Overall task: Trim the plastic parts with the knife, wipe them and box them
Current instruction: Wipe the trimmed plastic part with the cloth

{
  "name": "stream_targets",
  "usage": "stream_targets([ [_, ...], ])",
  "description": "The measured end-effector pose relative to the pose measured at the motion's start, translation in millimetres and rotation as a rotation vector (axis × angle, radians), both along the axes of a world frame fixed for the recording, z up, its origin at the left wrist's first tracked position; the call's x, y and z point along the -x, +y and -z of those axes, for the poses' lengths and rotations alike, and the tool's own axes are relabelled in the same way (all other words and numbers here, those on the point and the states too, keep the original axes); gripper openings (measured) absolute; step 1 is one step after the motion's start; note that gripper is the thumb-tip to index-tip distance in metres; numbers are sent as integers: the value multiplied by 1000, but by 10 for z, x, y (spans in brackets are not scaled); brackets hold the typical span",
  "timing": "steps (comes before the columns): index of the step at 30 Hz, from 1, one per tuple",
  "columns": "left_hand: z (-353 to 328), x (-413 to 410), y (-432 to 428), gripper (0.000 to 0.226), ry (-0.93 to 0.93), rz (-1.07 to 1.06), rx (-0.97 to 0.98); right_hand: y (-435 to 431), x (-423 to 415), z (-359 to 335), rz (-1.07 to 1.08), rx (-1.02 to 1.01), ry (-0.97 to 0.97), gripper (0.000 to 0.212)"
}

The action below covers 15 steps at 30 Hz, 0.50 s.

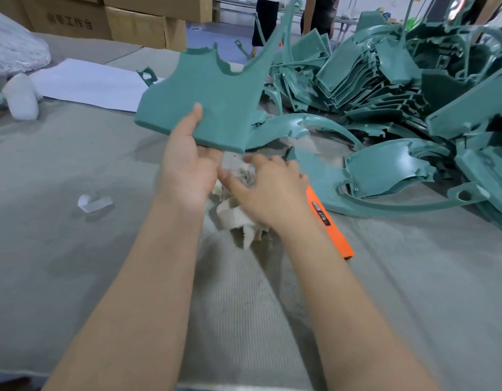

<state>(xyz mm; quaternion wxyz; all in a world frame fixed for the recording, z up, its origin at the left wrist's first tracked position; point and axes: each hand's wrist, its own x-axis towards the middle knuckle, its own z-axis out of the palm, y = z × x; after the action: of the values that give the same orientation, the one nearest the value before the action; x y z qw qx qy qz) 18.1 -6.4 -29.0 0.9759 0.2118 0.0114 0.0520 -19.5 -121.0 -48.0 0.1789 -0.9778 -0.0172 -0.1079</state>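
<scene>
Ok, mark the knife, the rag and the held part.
knife (333,227): head view, orange handle.
rag (234,217): head view, lower fold.
held part (213,94): head view, flat middle face.

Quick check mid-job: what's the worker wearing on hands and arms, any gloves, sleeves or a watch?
No gloves: the left hand and the right hand are both bare. No sleeve or cuff shows anywhere up to the frame's lower edge. No watch, ring, wristband or tape is visible on either side.
</scene>
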Motion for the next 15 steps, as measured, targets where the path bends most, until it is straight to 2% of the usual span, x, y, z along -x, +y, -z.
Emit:
stream_targets([
  [3, 29, -8, -4, 14, -12, 20, -8, 35, 22, 39, -52, 178, 156, 49],
  [5, 20, -7, 7, 14, -43, 25, -27, -13, 14, 32, -60, 185, 172, 33],
  [6, 13, -3, 3, 15, -63, 24, -47, -41, -3, 23, -49, 121, 92, 22],
  [8, -9, 12, -18, 17, -74, 24, -89, -125, -21, -62, 42, -196, -146, 3],
  [10, -17, 11, -62, 21, -47, 38, -128, -222, -14, -193, 105, -635, -399, 13],
  [11, -28, 28, -100, 27, -23, 60, -164, -263, -2, -229, 125, -734, -522, 22],
  [13, -50, 93, -233, 36, 40, 119, -275, -209, 62, -257, 102, -707, -636, 27],
  [15, -62, 158, -338, 36, 66, 213, -400, -52, 77, -190, -44, -659, -632, 11],
])
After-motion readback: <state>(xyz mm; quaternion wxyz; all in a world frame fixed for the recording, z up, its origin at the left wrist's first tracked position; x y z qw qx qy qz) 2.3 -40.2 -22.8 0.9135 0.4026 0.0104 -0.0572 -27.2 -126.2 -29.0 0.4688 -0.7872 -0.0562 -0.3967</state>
